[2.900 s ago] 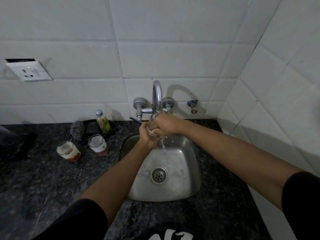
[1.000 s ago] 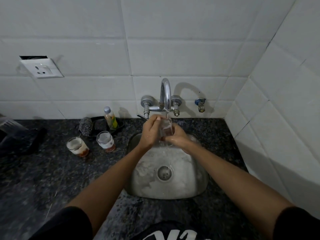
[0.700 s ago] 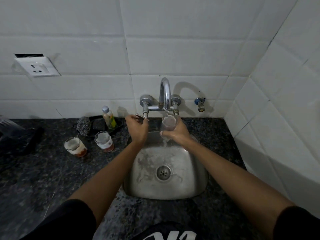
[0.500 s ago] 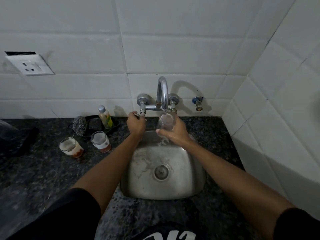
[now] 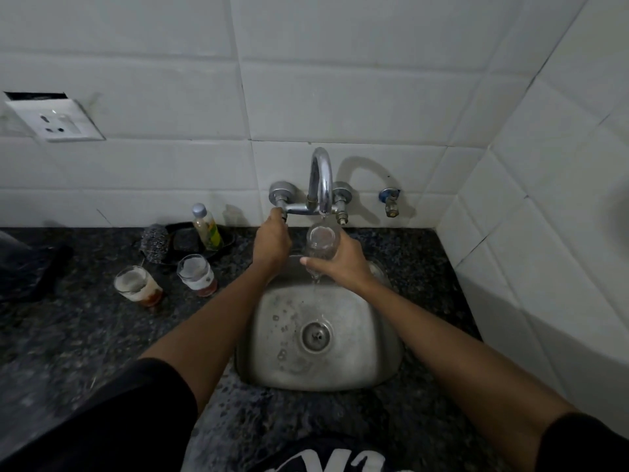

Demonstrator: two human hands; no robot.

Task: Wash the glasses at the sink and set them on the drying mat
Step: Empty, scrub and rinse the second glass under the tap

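— Glass: where is it?
— Grasped in my right hand under the spout, at the sink's back edge.
— What changed?
— My left hand quit the glass; it now grips the tap handle. Rinsing probably ends.

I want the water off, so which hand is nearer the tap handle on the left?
Left. The left hand grips the tap handle; the right hand holds the glass under the spout, off to the handle's right.

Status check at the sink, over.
Left hand grips tap handle. Right hand holds glass under spout. Two dirty glasses wait.
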